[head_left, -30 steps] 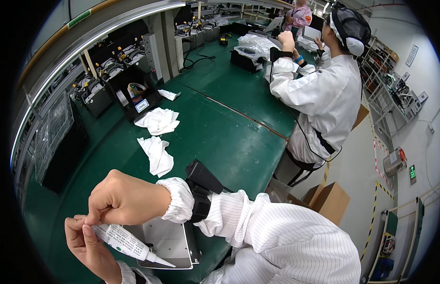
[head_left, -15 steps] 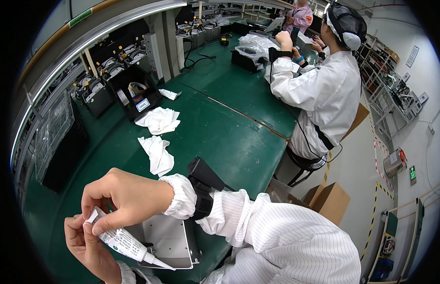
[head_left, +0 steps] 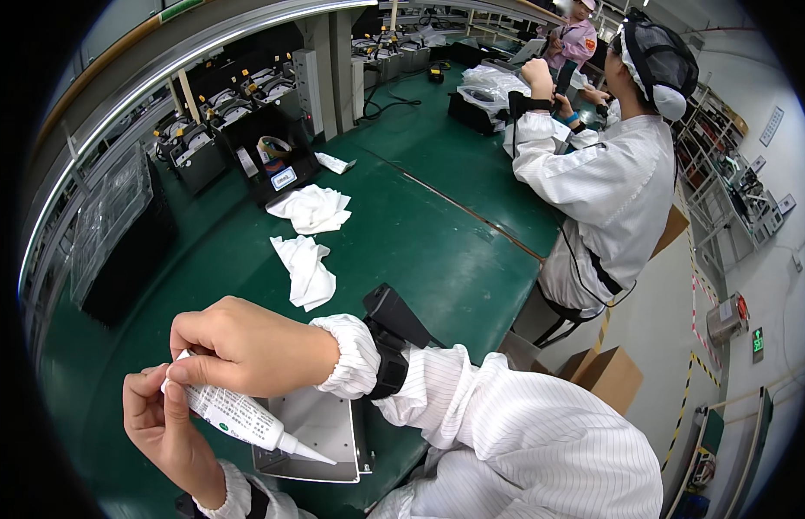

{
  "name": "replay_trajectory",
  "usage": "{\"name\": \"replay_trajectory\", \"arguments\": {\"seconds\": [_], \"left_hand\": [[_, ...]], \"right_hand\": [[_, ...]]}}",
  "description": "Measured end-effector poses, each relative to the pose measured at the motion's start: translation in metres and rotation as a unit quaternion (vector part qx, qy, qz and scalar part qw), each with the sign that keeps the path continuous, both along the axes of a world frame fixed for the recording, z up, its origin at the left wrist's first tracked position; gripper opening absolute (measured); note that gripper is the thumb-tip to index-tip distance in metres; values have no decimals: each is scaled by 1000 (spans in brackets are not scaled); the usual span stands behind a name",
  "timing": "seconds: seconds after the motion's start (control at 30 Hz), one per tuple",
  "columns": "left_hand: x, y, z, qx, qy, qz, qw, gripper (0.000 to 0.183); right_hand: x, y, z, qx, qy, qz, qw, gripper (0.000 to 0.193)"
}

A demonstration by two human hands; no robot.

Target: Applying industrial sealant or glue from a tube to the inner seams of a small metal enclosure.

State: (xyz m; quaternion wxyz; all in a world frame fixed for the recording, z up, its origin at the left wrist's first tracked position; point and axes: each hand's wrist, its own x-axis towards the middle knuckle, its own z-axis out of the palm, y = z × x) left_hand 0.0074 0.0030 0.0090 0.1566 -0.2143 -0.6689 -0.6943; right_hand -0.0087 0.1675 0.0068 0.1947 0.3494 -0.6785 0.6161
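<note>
A white tube (head_left: 238, 417) slants down to the right, its tapered nozzle (head_left: 311, 451) over an open grey metal housing (head_left: 333, 419); whether the tip touches it, I cannot tell. The left hand (head_left: 170, 428) pinches the tube's tail end between thumb and fingers, and the right hand (head_left: 251, 348) grips there too. Beyond, two crumpled white cloths (head_left: 305, 272) lie on the green table (head_left: 420, 259), near a black bin (head_left: 303, 170)
</note>
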Motion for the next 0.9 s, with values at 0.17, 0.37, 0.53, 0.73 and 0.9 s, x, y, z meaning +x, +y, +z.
{"name": "replay_trajectory", "arguments": {"seconds": [0.17, 0.37, 0.53, 0.73, 0.9], "left_hand": [[-3, 2, -1, -6, -1, -7, 1000, 12], [-2, 6, 1, 2, -15, -25, 1000, 10], [8, -6, 12, 27, -22, -49, 998, 6], [-1, 11, 8, 31, -11, -44, 998, 7], [-2, 2, 9, 21, 3, -51, 998, 9]], "right_hand": [[0, -1, -1, -7, 15, -20, 1000, 20], [-1, 7, 3, -20, 41, -20, 999, 16], [1, -4, 11, -5, 52, 5, 999, 15], [1, 14, 6, -7, -153, 73, 986, 15], [2, 7, 8, -27, -142, 91, 985, 22]]}}
